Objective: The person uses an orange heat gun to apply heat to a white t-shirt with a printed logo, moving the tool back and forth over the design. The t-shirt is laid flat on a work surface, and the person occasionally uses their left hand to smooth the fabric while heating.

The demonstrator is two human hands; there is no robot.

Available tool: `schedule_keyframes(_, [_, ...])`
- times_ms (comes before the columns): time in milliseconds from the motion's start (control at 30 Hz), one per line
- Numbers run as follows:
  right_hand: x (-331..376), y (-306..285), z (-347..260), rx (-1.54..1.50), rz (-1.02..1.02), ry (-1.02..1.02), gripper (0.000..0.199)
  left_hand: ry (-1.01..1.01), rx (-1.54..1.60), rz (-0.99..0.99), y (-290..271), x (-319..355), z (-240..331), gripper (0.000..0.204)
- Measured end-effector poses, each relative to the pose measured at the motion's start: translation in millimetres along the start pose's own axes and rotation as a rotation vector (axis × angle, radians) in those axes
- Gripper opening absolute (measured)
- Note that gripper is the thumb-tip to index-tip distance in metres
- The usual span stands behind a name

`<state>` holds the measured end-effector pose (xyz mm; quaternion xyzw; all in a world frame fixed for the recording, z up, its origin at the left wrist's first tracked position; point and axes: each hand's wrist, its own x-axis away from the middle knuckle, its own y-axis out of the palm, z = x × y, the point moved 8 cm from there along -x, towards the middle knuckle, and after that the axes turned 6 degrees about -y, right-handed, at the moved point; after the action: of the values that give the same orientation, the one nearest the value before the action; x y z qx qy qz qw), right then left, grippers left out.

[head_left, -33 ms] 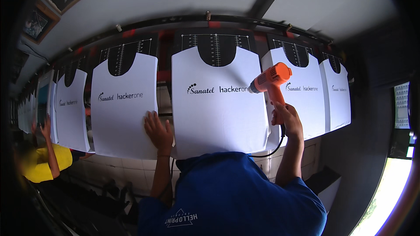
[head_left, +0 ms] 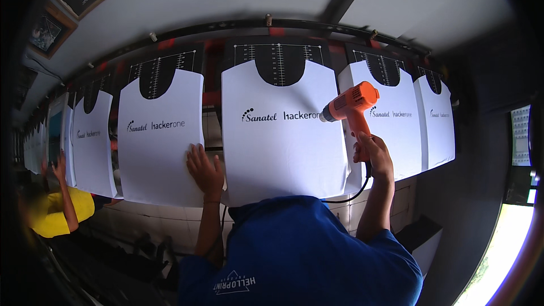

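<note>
My right hand (head_left: 375, 156) is wrapped round the handle of an orange heat gun (head_left: 352, 103). Its nozzle points left, over the right end of the dark print on a white T-shirt (head_left: 277, 158) stretched on a board. I cannot tell whether the nozzle touches the cloth. My left hand (head_left: 205, 171) lies with fingers outstretched at the lower right edge of another printed white T-shirt (head_left: 158, 164), left of the middle one. A black cord (head_left: 358, 192) runs down from the gun's handle.
Black boards with white ruler marks (head_left: 279, 65) carry more printed white shirts (head_left: 391, 141) to both sides. Behind them runs a dark rail (head_left: 215, 25). At far left a person in a yellow shirt (head_left: 62, 212) reaches toward the row. Framed pictures (head_left: 52, 29) hang upper left.
</note>
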<state>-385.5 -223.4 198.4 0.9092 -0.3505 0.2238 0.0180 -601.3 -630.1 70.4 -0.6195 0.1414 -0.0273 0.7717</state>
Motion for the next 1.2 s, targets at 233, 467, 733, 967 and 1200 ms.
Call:
schedule_keyframes(233, [3, -10, 22, -0.085, 0.01, -0.016, 0.044, -0.013, 0.065, 0.029, 11, -7, 3, 0.057])
schedule_keyframes(467, [7, -4, 20, -0.12, 0.0, -0.004, 0.044, -0.051, 0.057, 0.025, 37, -1, 20, 0.052])
schedule_keyframes(733, [9, -1, 22, -0.076, 0.012, -0.003, 0.043, -0.055, 0.066, -0.039, 41, 1, 28, 0.04])
schedule_keyframes(967, [10, 0, 19, -0.055, 0.028, -0.009, 0.051, -0.038, 0.081, -0.076, 36, -1, 34, 0.037])
schedule_keyframes(1200, [6, 6, 19, -0.084, -0.015, 0.004, 0.042, -0.057, 0.167, -0.043, 33, -1, 34, 0.036])
